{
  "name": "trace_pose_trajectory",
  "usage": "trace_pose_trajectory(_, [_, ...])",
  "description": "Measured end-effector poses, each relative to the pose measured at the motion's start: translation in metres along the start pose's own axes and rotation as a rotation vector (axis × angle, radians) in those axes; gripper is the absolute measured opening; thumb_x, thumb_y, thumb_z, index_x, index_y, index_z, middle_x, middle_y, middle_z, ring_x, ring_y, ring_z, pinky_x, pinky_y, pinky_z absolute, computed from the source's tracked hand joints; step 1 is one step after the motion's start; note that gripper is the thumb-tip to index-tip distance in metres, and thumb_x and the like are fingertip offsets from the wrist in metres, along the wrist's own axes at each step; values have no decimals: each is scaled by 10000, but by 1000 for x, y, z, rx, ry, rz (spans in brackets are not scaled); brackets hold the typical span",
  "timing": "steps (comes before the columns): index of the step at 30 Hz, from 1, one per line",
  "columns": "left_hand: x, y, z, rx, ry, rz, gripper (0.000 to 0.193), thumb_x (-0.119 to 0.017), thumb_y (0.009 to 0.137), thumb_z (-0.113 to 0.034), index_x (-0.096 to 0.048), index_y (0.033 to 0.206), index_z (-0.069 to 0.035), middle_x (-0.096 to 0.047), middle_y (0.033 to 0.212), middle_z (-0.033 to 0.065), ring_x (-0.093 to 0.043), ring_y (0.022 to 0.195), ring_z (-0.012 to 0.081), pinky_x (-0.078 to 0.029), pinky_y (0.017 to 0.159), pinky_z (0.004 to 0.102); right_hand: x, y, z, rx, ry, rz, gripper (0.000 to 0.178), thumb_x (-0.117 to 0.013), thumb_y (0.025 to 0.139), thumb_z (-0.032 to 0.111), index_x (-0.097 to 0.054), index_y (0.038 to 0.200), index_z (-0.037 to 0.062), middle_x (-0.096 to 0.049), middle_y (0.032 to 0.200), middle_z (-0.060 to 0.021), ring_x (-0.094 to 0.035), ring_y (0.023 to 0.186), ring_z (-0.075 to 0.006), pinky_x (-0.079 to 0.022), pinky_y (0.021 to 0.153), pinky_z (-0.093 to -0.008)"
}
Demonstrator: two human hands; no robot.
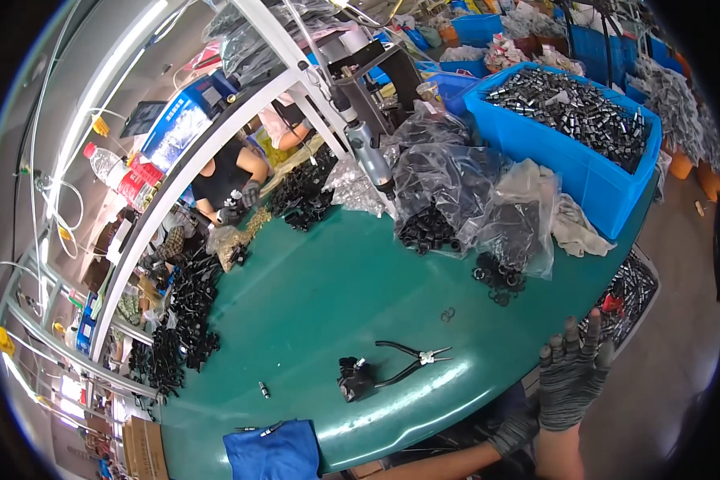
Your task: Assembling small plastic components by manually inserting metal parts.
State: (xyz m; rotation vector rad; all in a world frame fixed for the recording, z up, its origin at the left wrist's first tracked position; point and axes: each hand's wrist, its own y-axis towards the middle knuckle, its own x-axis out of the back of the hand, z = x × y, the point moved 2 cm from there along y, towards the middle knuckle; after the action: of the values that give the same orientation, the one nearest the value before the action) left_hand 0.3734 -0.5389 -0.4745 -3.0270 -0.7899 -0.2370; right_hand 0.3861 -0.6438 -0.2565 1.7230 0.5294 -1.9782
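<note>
Fingers [572,332] spread on the right hand [570,394], unclear on the left hand [514,433], beside a tray [656,278], pliers [426,358] apart.

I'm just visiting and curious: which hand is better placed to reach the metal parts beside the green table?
Probably the right hand: it is raised and open, its fingertips appearing close to the metal parts. The left hand appears lower and farther from them.

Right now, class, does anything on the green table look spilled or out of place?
Perhaps: small black parts lie loose beside the plastic bag, as if spilled onto the green table. One metal piece lies by itself near the blue cloth.
</note>
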Motion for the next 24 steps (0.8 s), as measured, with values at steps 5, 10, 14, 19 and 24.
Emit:
trace_pose_trajectory(5, [36, 21, -142, 136, 380, 530, 338, -525, 909, -191, -567, 1212, -49, -641, 1119, 210, -633, 1006, 369, -509, 848, 413, 9, 22, 25, -29, -2, 242, 636, -372, 988, 560, -460, 1434, 115, -601, 1280, -159, -594, 1099, -335, -515, 900, -480])
trace_pose_trajectory(10, [43, -9, -146, 119, 601, 672, 476, -575, 848, -369, -578, 1221, -75, -615, 1078, 195, -589, 1026, 358, -482, 878, 443, 20, 26, 30, -50, -74, 49, 597, -460, 945, 584, -568, 1309, 123, -635, 978, -88, -585, 760, -262, -505, 578, -393])
trace_pose_trajectory(14, [61, -12, -151, -258, 705, 366, 446, -558, 869, -393, -608, 1201, -100, -628, 1087, 201, -601, 1043, 341, -463, 914, 453, 23, 16, 3, -46, -409, 199, 548, -510, 930, 559, -591, 1248, 120, -641, 942, -105, -590, 711, -230, -482, 566, -308])
trace_pose_trajectory(19, [82, 7, -225, -612, 546, 49, 380, -529, 898, -325, -630, 1169, -80, -621, 1177, 166, -593, 1065, 329, -445, 927, 486, 24, 21, -8, 240, -958, 241, 363, -594, 942, 325, -612, 1223, 96, -658, 903, -69, -603, 723, -181, -487, 614, -292])
trace_pose_trajectory(24, [109, 8, -250, -480, 661, 97, 415, -475, 917, -228, -568, 1265, -23, -561, 1284, 188, -542, 1181, 358, -445, 959, 464, 37, 21, -31, 671, -1602, 252, 268, -680, 842, 17, -667, 1109, 39, -675, 927, -90, -668, 861, -218, -529, 768, -368])
